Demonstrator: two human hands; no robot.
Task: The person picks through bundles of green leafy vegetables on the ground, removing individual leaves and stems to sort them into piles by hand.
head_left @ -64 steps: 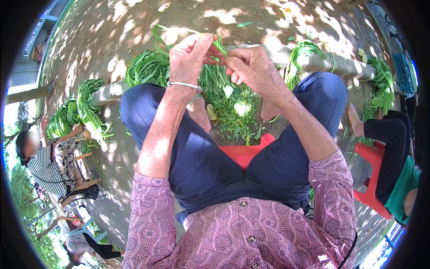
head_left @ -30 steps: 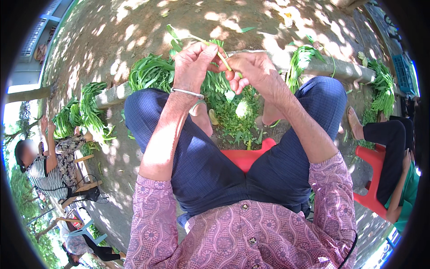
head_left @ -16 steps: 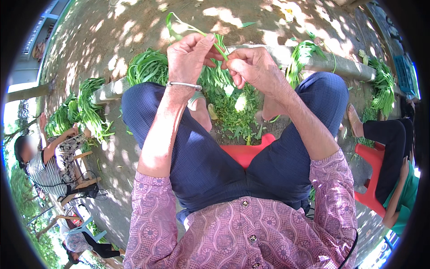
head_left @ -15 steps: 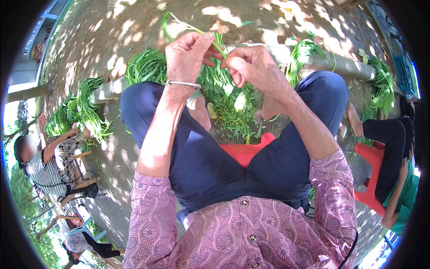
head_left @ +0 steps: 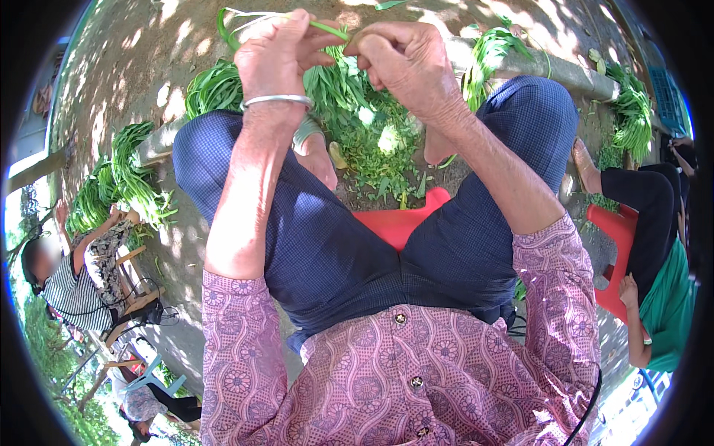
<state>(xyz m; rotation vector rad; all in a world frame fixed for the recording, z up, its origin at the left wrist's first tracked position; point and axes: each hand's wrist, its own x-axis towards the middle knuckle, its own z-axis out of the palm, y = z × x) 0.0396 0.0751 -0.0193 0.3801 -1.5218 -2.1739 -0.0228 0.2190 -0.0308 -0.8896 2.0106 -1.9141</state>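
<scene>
A thin green stem (head_left: pixel 327 29) with a long narrow leaf (head_left: pixel 222 28) is stretched between my hands, up over the ground beyond my knees. My left hand (head_left: pixel 277 61), a metal bangle at its wrist, pinches the stem between thumb and fingers, and the leaf trails out past it to the left. My right hand (head_left: pixel 409 68) is closed, thumb against fingers, at the stem's right end; its fingertips partly hide that end. Below my hands a heap of leafy greens (head_left: pixel 335 93) leans against a low kerb, and loose torn leaves (head_left: pixel 383 152) lie between my feet.
Bunches of long greens rest along the kerb (head_left: pixel 587 83), one left (head_left: pixel 212 91), one right (head_left: pixel 491 56). I sit on a red stool (head_left: pixel 398 221). A person in stripes (head_left: pixel 78 293) sits at left; another in green (head_left: pixel 666 312) sits at right on a red stool.
Both hands have risen farther from my body, with the stem between them. My left hand has shifted left, and the gap between my hands is wider.
</scene>
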